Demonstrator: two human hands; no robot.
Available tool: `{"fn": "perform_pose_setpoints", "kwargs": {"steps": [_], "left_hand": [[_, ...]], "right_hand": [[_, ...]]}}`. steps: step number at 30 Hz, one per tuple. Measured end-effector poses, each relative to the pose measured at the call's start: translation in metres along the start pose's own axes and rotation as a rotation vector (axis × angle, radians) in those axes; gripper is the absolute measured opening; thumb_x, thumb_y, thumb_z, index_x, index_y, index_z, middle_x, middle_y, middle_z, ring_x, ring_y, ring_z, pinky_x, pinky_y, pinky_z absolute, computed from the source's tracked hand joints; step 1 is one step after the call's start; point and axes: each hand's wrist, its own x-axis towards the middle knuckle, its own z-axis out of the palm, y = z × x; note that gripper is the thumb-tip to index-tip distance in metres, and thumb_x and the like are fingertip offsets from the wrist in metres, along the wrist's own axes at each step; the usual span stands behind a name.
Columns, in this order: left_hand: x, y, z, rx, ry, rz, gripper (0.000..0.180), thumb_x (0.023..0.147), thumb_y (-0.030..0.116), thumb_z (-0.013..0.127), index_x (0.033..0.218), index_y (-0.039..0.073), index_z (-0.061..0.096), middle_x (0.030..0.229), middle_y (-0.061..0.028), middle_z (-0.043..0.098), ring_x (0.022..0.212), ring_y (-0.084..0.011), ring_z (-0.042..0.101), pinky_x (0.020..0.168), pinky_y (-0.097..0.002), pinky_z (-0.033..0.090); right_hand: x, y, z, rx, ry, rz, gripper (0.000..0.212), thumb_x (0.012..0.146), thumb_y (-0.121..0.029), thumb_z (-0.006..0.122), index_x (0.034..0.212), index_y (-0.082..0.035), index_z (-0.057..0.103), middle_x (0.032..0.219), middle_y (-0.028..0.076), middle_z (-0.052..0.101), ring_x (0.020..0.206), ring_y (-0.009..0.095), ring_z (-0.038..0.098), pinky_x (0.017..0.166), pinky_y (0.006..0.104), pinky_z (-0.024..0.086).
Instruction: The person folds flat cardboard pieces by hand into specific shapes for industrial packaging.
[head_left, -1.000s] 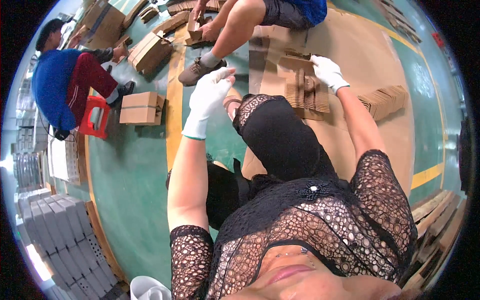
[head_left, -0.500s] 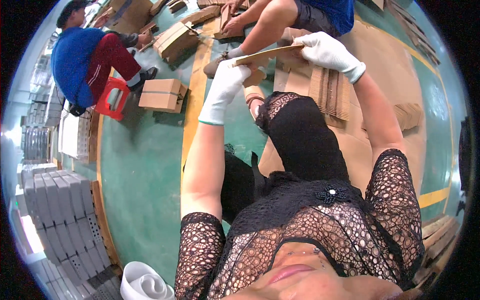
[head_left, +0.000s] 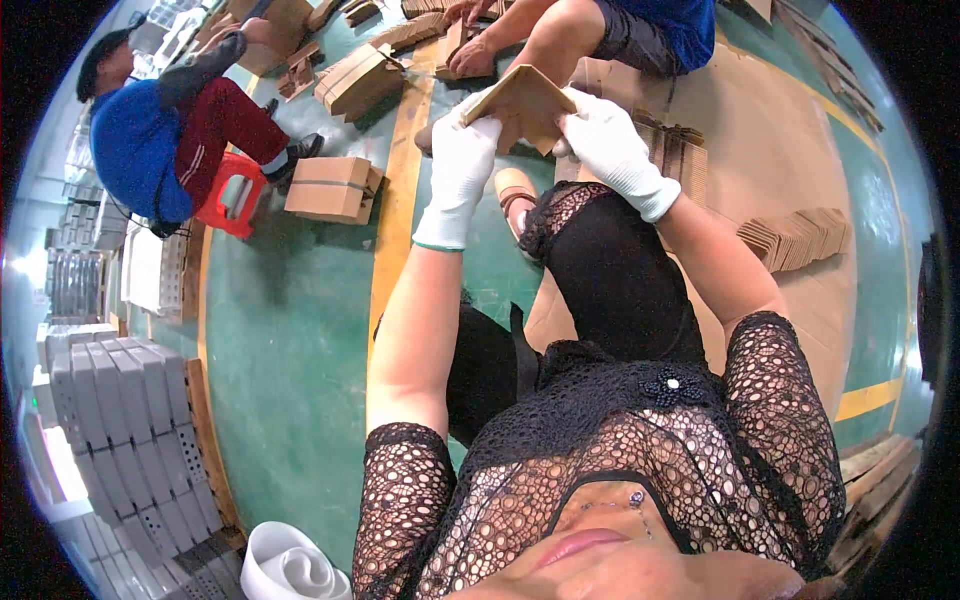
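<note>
Here, grips a creased cardboard piece (head_left: 522,98) with the white-gloved left hand (head_left: 462,165) and right hand (head_left: 612,150)

Clasps the left side of the piece with the left hand, fingers closed on the edge. Pinches the opposite side with the right hand. Hard to make out how the fingertips lie behind the cardboard. Holds the piece off the green floor (head_left: 280,400), ahead of the body and between the two hands, bent at the middle into a peak. Wears a black lace top (head_left: 600,450) and black trousers (head_left: 620,270). Shows a sandal (head_left: 515,200) below the piece, on the floor.

Has a brown sheet (head_left: 765,130) spread at the right, with a stack of cut cardboard (head_left: 685,165) on it near the right hand, partly hidden by that hand, and a leaning row of similar pieces (head_left: 797,238) farther right. Shows a strapped carton (head_left: 325,188) to the left, just beside a yellow floor line (head_left: 390,240).

Shows, at the top, a co-worker in grey shorts (head_left: 645,35) with hands (head_left: 472,58) on more cardboard; at the upper left, a second co-worker (head_left: 140,150) in a blue top, low beside a red stool (head_left: 215,212). Includes, at the lower left, grey stacked panels (head_left: 130,400) and a white roll (head_left: 290,565); at the lower right, wooden planks (head_left: 875,485).
</note>
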Motion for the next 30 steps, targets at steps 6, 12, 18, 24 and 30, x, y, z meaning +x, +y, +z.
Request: {"fn": "perform_pose_setpoints", "kwargs": {"steps": [6, 12, 18, 24, 30], "left_hand": [[0.002, 0.000, -0.007, -0.079, 0.001, -0.018, 0.020, 0.074, 0.005, 0.059, 0.092, -0.001, 0.063, 0.074, -0.0039, 0.060, 0.059, -0.0089, 0.052, 0.050, -0.0234, 0.042], [0.004, -0.006, -0.009, -0.162, 0.068, -0.187, 0.020, 0.070, 0.006, 0.063, 0.088, -0.003, 0.063, 0.070, -0.0046, 0.059, 0.052, -0.0104, 0.051, 0.044, -0.0244, 0.042], [0.005, -0.019, -0.003, -0.282, 0.053, -0.215, 0.021, 0.071, 0.008, 0.063, 0.090, -0.002, 0.064, 0.074, -0.0063, 0.062, 0.055, -0.0134, 0.056, 0.043, -0.0264, 0.044], [0.004, -0.024, 0.006, -0.013, -0.068, -0.023, 0.026, 0.076, 0.006, 0.060, 0.100, -0.003, 0.063, 0.084, -0.0033, 0.063, 0.072, -0.0106, 0.056, 0.063, -0.0247, 0.048], [-0.001, -0.027, 0.031, -0.094, -0.370, -0.189, 0.055, 0.079, 0.009, 0.061, 0.128, -0.007, 0.041, 0.117, -0.0152, 0.054, 0.100, -0.0151, 0.054, 0.086, -0.0260, 0.041]], "right_hand": [[-0.003, -0.005, 0.011, -0.303, 0.162, -0.284, 0.027, 0.083, -0.015, 0.048, 0.108, -0.007, 0.055, 0.084, 0.019, 0.063, 0.075, 0.033, 0.063, 0.070, 0.0395, 0.049], [-0.002, -0.005, 0.013, -0.339, 0.053, -0.184, 0.032, 0.085, -0.014, 0.047, 0.116, -0.010, 0.053, 0.090, 0.018, 0.063, 0.077, 0.033, 0.062, 0.071, 0.0384, 0.049], [0.000, 0.006, 0.011, -0.400, 0.193, -0.418, 0.023, 0.086, -0.021, 0.049, 0.100, -0.003, 0.053, 0.085, 0.021, 0.062, 0.078, 0.039, 0.059, 0.069, 0.0449, 0.047], [-0.029, -0.004, -0.026, -0.847, 0.057, -0.201, 0.027, 0.087, -0.033, 0.047, 0.078, -0.009, 0.056, 0.071, 0.013, 0.061, 0.068, 0.032, 0.060, 0.061, 0.0419, 0.047], [-0.095, 0.066, -0.106, -0.795, 0.115, 0.247, 0.040, 0.087, -0.040, 0.040, 0.075, -0.010, 0.063, 0.076, 0.015, 0.063, 0.072, 0.035, 0.059, 0.066, 0.0440, 0.046]]}}
